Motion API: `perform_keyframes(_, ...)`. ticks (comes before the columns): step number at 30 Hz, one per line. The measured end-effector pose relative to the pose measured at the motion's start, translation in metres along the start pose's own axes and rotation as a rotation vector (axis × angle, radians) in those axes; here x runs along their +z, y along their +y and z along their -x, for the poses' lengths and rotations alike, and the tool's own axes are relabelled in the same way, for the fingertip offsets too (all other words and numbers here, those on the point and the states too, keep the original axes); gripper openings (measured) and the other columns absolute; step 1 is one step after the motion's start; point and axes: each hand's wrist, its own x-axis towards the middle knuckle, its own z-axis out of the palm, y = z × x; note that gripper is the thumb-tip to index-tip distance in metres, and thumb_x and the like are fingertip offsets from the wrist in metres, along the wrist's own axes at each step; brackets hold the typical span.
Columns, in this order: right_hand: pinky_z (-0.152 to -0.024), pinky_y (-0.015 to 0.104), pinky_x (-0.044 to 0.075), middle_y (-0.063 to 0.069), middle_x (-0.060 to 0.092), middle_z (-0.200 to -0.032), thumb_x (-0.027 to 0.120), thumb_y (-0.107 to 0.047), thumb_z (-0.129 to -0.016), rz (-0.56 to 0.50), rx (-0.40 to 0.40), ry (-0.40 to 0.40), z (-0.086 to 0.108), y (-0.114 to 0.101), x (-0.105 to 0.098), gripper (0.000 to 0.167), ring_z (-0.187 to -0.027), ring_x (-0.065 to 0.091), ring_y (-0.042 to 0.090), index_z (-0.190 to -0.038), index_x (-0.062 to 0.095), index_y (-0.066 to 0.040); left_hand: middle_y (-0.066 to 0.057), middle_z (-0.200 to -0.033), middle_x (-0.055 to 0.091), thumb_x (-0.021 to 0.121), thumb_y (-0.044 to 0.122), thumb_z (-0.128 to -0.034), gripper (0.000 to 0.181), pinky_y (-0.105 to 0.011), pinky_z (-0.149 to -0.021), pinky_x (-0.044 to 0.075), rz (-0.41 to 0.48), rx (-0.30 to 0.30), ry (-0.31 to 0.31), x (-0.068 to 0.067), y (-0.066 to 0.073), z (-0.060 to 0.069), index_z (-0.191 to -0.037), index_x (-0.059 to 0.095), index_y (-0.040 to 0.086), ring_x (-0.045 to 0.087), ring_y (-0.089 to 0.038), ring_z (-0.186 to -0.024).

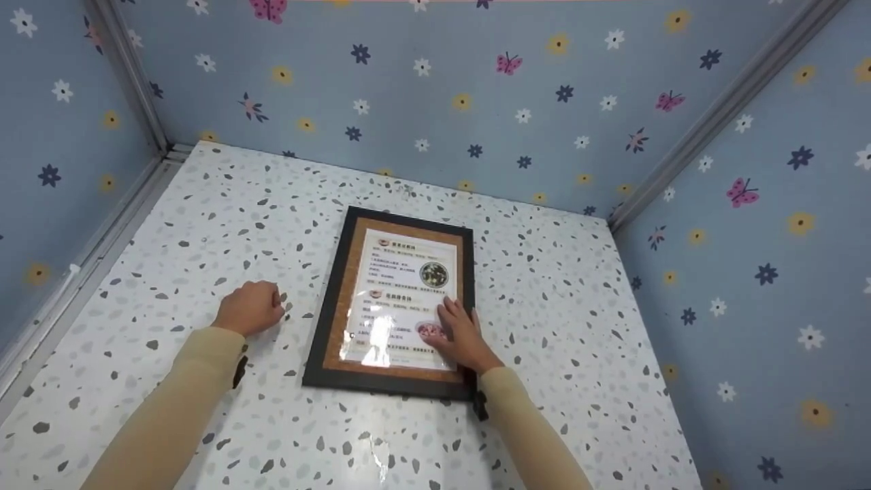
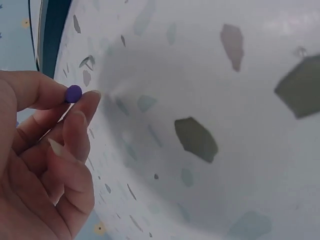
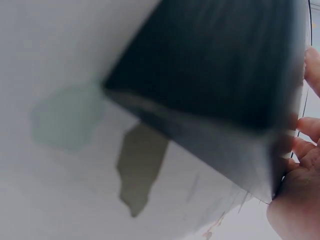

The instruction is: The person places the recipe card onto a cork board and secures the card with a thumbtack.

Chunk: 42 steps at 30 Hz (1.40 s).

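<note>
A dark-framed cork board point(image 1: 352, 272) lies on the speckled white table. On it is a glossy printed sheet point(image 1: 384, 327) with lines of text and two food pictures. My right hand point(image 1: 465, 337) rests over the lower right of the sheet, its fingers extended upward along the board's right side. In the right wrist view the dark frame point(image 3: 200, 65) fills the upper middle, with part of that hand at the right edge. To the left of the board, my left hand point(image 1: 250, 308) pinches a small purple round piece point(image 2: 73, 93) between thumb and fingertip.
The speckled tabletop point(image 1: 565, 354) extends around the board. Blue floral panels point(image 1: 435, 88) stand at the back and along both sides, joined by grey metal corner posts point(image 1: 714, 116).
</note>
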Motion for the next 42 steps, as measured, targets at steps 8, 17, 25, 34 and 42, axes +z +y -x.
perform_keyframes(8, -0.117, 0.047, -0.007, 0.007, 0.013, -0.164, 0.061, -0.055, -0.092, -0.011, 0.005, -0.01, -0.002, 0.002, -0.003, 0.083, -0.15, 0.004, 0.025, -0.154, 0.031, -0.009, -0.021, -0.097, 0.068, 0.057, 0.006, -0.087, 0.02, -0.05, -0.069, 0.05, 0.044, -0.003, 0.01, -0.001, 0.0, -0.004, -0.099, 0.068, -0.005, 0.061, -0.032, -0.077)
perform_keyframes(17, -0.117, 0.051, -0.005, 0.008, 0.015, -0.163, 0.063, -0.052, -0.093, -0.047, 0.013, 0.003, -0.005, 0.005, -0.006, 0.08, -0.15, 0.005, 0.027, -0.154, 0.033, -0.009, -0.018, -0.095, 0.067, 0.057, 0.004, -0.0954, 0.018, -0.047, -0.077, 0.05, 0.165, 0.076, 0.003, -0.003, 0.021, -0.012, -0.104, 0.068, -0.008, 0.06, -0.028, -0.082)
perform_keyframes(25, -0.117, 0.045, -0.007, -0.001, 0.012, -0.164, 0.061, -0.059, -0.09, -0.082, 0.076, -0.022, -0.002, 0.008, -0.004, 0.083, -0.15, 0.0, 0.019, -0.155, 0.032, -0.017, -0.021, -0.104, 0.066, 0.056, 0.002, -0.097, 0.022, -0.036, -0.068, 0.055, 0.292, 0.114, -0.066, 0.009, 0.048, -0.027, -0.113, 0.066, -0.009, 0.065, -0.026, -0.08)
perform_keyframes(34, -0.117, 0.046, -0.007, 0.002, 0.013, -0.164, 0.061, -0.056, -0.091, -0.076, 0.03, -0.018, -0.002, 0.004, -0.004, 0.083, -0.15, 0.001, 0.022, -0.155, 0.031, -0.013, -0.014, -0.09, 0.064, 0.06, 0.011, -0.098, 0.014, -0.033, -0.056, 0.054, 0.337, 0.047, -0.134, 0.022, 0.071, -0.056, -0.101, 0.067, -0.001, 0.064, -0.022, -0.064)
perform_keyframes(42, -0.117, 0.047, -0.006, 0.003, 0.014, -0.164, 0.061, -0.056, -0.091, -0.066, 0.024, -0.009, 0.001, 0.005, -0.002, 0.082, -0.15, 0.002, 0.022, -0.154, 0.033, -0.012, -0.011, -0.086, 0.059, 0.059, 0.012, -0.0953, 0.007, -0.033, -0.053, 0.052, 0.367, 0.04, -0.113, 0.035, 0.073, -0.063, -0.093, 0.057, 0.005, 0.061, -0.021, -0.06)
